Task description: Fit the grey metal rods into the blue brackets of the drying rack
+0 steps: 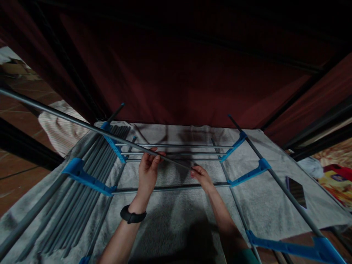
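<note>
A long grey metal tube [82,125] slants across the view from the upper left down to the middle. My left hand [149,168], with a black band on its wrist, pinches it near its lower end. My right hand [202,177] closes its fingertips on the end of the same tube. Below both hands stands a partly built rack of grey tubes joined by blue plastic brackets [88,179]. Several crossbars [176,146] span its far part, and a single crossbar [176,188] runs beneath my wrists.
Several loose grey tubes [79,198] lie side by side at the left on a grey blanket [275,216]. A dark phone [296,192] rests at the right. Dark red fabric [187,80] hangs behind. A striped cloth [64,126] lies at the far left.
</note>
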Demonstrator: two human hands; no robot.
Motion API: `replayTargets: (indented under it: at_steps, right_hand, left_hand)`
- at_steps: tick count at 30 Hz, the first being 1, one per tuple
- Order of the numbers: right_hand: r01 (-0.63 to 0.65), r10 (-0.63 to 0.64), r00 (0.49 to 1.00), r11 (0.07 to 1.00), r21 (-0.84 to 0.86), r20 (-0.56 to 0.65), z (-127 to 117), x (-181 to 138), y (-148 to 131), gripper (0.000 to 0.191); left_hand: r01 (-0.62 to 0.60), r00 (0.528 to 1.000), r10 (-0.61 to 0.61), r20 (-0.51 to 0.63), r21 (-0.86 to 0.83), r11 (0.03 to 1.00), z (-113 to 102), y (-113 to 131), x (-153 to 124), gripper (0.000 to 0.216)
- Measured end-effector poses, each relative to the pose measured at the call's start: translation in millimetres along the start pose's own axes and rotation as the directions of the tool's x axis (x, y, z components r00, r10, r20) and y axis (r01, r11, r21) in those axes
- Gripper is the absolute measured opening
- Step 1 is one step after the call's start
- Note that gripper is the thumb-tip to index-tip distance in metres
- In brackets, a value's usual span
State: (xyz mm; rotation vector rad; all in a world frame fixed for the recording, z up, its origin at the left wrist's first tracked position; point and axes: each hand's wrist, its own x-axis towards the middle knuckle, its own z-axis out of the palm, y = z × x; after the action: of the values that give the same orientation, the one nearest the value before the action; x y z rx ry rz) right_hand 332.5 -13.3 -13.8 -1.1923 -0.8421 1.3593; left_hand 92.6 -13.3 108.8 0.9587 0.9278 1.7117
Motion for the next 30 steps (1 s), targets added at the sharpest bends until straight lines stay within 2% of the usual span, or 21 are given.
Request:
replayTargets:
  at_steps: [6, 10, 12, 20, 27, 30]
  right_hand:
    - [0.093, -0.085, 0.995, 0.973, -0.210, 0.051, 6, 0, 10, 0.035]
    - [0.224, -0.197, 0.974, 0.888, -0.401, 0.110, 13, -4, 12, 0.025]
    - [0.250, -0.209, 0.968, 0.853, -0.457, 0.139, 17, -5, 12, 0.021]
    - [0.310, -0.195, 0.948, 0.744, -0.592, 0.252, 27, -8, 13, 0.009]
    - [0.327, -0.196, 0.942, 0.723, -0.608, 0.274, 33, -10, 10, 0.011]
    - [0.332, -0.193, 0.940, 0.704, -0.628, 0.281, 35, -10, 10, 0.009]
  left_hand:
    - [0.022, 0.999, -0.023, 0.031, 0.047, 0.999, 6, -8, -5, 0.034]
    - [0.044, 0.998, -0.047, 0.039, 0.076, 0.996, 8, -16, -8, 0.032]
    - [0.052, 0.997, -0.056, 0.048, 0.093, 0.994, 7, -23, -10, 0.033]
    - [0.127, 0.989, -0.134, 0.068, 0.099, 0.987, 7, -49, -17, 0.036]
    - [0.170, 0.976, -0.190, 0.102, 0.178, 0.969, 7, -70, -29, 0.031]
    - [0.154, 0.976, -0.183, 0.121, 0.215, 0.964, 7, -74, -32, 0.025]
